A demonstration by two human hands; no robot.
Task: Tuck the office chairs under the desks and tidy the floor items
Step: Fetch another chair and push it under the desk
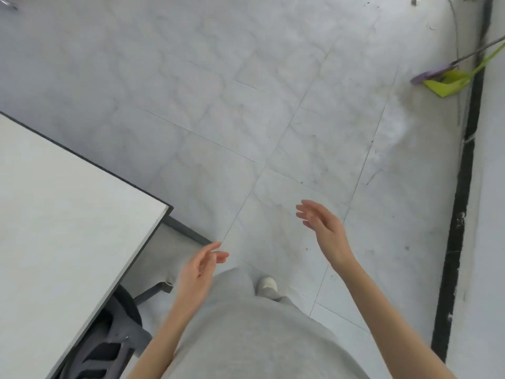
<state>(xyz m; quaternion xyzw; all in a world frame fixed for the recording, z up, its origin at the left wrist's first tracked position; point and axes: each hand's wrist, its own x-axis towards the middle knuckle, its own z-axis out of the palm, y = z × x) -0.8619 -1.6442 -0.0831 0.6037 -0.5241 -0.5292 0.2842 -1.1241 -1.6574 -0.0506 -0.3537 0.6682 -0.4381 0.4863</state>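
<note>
My left hand (200, 272) and right hand (322, 228) hang loose and empty, since the chair (109, 343) sits under the near-left desk (68, 214) and the dustpan (448, 82) lies far right.

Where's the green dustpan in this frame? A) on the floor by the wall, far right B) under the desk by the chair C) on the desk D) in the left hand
A: the green dustpan lies on the floor at the far right by the wall, next to a purple broom head; both the left hand and right hand are open and hold nothing.
</note>
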